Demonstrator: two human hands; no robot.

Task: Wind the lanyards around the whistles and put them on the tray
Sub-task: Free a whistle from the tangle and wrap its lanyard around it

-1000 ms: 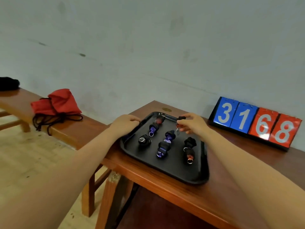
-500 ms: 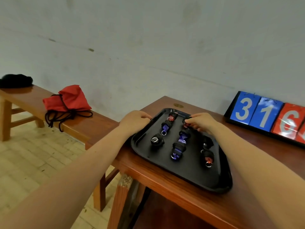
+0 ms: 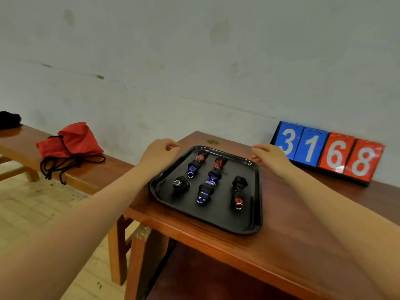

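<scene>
Whistles (image 3: pixel 204 192), seven, lanyard-wound, are seen on the tray (image 3: pixel 249 221); the last was just released at 12 o'clock. Right grip (image 3: pixel 268 156) and left grip (image 3: pixel 159 151) now hold nothing; task judged complete.

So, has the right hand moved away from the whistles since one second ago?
Yes. The right hand was over the tray, pinching a whistle; now it rests at the tray's far right corner, nearer the scoreboard, holding nothing.

A black object (image 3: pixel 8 119) on the bench is cut off at the left edge.
</scene>
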